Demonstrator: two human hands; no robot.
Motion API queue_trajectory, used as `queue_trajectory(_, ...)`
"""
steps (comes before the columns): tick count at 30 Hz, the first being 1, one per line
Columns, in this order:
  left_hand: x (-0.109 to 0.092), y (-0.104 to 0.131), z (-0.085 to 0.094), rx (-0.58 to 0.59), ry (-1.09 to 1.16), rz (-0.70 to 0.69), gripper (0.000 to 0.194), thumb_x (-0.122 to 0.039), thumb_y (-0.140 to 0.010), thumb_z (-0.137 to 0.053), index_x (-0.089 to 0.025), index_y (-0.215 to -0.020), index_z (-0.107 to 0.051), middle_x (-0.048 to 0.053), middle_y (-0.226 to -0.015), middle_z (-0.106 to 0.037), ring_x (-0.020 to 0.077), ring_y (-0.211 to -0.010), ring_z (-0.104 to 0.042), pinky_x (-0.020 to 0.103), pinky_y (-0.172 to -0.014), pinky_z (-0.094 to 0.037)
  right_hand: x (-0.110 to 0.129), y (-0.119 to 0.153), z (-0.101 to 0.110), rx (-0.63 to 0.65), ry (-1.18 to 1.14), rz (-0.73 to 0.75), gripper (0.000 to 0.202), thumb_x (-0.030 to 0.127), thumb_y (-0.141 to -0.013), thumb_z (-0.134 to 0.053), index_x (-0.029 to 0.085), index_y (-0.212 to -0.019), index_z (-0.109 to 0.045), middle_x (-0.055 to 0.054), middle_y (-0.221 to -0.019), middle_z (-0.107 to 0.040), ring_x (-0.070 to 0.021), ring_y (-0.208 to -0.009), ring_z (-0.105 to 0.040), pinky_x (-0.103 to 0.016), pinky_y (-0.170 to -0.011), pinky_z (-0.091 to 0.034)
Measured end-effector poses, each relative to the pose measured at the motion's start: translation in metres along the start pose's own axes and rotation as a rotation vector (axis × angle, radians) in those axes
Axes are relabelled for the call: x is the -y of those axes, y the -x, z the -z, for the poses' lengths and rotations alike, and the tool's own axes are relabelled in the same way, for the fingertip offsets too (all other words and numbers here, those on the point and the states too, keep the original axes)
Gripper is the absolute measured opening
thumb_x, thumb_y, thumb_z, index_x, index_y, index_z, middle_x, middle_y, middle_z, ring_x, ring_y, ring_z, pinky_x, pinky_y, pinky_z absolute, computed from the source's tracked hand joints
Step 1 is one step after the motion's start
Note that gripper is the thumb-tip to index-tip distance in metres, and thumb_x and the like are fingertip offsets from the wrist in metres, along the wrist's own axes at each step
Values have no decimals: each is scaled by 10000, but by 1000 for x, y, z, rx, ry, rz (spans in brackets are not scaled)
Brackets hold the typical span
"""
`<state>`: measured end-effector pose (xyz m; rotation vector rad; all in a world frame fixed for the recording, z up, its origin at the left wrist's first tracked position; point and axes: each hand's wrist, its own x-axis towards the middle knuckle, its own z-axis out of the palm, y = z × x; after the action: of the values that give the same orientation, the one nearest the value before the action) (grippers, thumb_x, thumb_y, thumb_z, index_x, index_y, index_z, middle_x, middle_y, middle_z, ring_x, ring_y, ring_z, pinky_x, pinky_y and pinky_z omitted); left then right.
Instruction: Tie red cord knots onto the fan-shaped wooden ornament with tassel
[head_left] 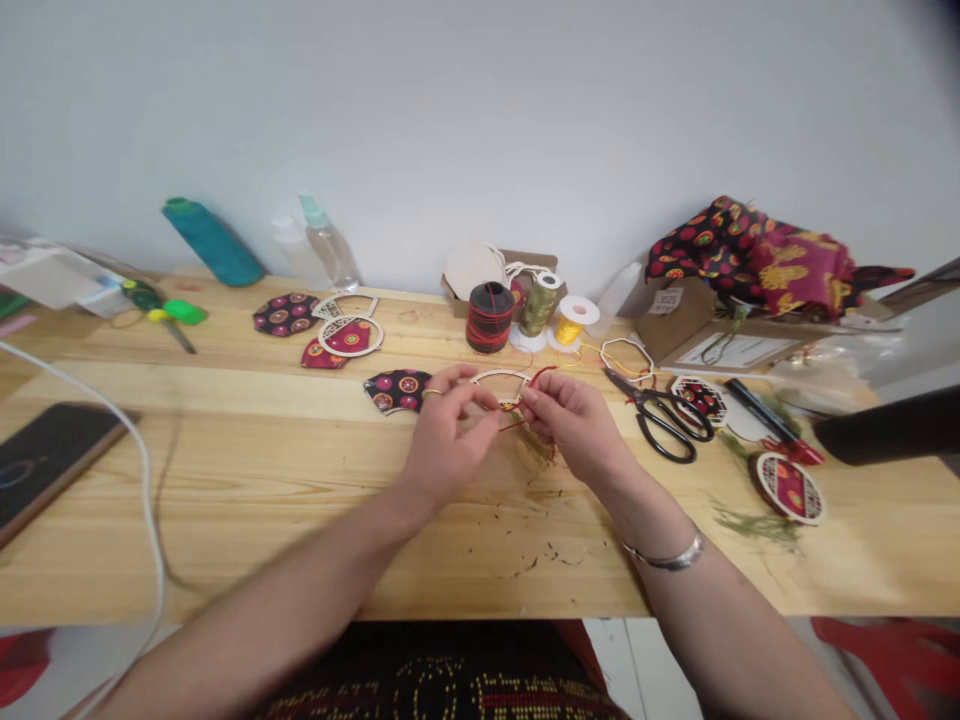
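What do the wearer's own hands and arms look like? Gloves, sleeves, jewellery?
Two bare human hands, no gloves; no sleeves show on the forearms. The left hand has a thin gold-coloured ring on one finger. Above the right hand, a silver-coloured bracelet circles the wrist; its markings are too blurred to read. No cables attached to either.

My fingers cover bits of the pale ring (501,374) and the red cord (514,426), so I can't tell exactly how my left hand (454,425) meets the cord. Phone (56,465) is chopped off at the left edge, black cylinder (892,428) at the right. Print on the carton label (739,350), upper right? Way too blurry, sorry.
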<state>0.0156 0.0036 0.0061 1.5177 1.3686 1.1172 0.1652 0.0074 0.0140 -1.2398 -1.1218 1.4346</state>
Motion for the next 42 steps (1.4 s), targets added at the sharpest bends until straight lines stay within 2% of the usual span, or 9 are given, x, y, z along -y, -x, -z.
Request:
queue_trajectory(3, -2, 0, 1, -122, 198, -39, 128, -158, -695, -640, -173, -810, -588, 98, -1249, -496, 217, -1128, -514, 336, -948, -404, -1, -1, -1, -6, 88, 42, 279, 407, -708, -650, 186, -637, -496, 55, -510, -459, -61, -430, -332, -213, -412, -219)
queue_trajectory(5, -4, 1, -1, -14, 372, 23, 216, -158, -710, -627, -179, -920, -580, 93, -1222, -546, 210, -1168, -507, 336, -980, -393, -2, -1, -2, 1, 140, 77, 257, 380, -728, -630, 189, -621, -495, 57, -502, -450, -65, -437, -333, -217, -425, -239)
queue_trajectory(9, -8, 3, -4, 283, 523, 208, 333, -173, -722, -621, -155, -1053, -592, 68, -993, -671, 183, -938, -624, 318, -862, -471, -2, 0, -2, 2, 196, 109, 204, 316, -751, -598, 189, -616, -514, 46, -522, -485, -76, -461, -370, -224, -449, -274)
queue_trajectory(13, -9, 2, -3, 276, 396, 228, 277, -156, -712, -614, -154, -988, -646, 23, -800, -672, 130, -663, -595, 260, -657, -477, -2, 0, -1, -10, 259, 113, 175, 291, -745, -593, 187, -615, -539, 34, -543, -515, -89, -490, -403, -231, -471, -302)
queue_trajectory(17, -8, 1, -2, 252, 330, 206, 146, -181, -732, -603, -162, -855, -680, 5, -732, -647, 88, -543, -491, 213, -506, -374, -3, -1, 1, -9, 293, 134, 178, 294, -745, -596, 187, -612, -543, 38, -539, -507, -91, -499, -409, -232, -484, -312)
queue_trajectory(22, -4, 0, -1, 275, 333, 207, 93, -238, -755, -617, -168, -751, -677, -18, -654, -591, 67, -506, -421, 197, -465, -315, -3, -1, 1, 6, 236, 119, 180, 299, -730, -626, 190, -626, -527, 39, -540, -528, -82, -486, -406, -222, -466, -305)
queue_trajectory(28, -2, -2, 0, 364, 593, 400, 146, -285, -705, -692, -141, -702, -668, -9, -623, -566, 41, -447, -388, 184, -406, -249, 0, -1, 3, 100, 146, 49, 219, 338, -737, -638, 183, -625, -533, 20, -559, -582, -67, -461, -383, -213, -434, -261)
queue_trajectory(32, -3, -3, 1, 433, 712, 491, 153, -277, -675, -732, -138, -687, -669, -14, -580, -561, 12, -393, -307, 176, -381, -156, 2, 0, 7, 144, 72, -19, 266, 390, -691, -683, 177, -629, -535, 38, -513, -524, -55, -431, -334, -212, -411, -213)
queue_trajectory(42, -3, -4, 1, 390, 690, 531, 97, -222, -644, -732, -145, -690, -696, -17, -555, -575, 3, -360, -320, 173, -365, -132, 6, 2, 7, 171, 38, -73, 287, 408, -675, -699, 172, -646, -540, 53, -499, -479, -47, -417, -310, -213, -408, -180)
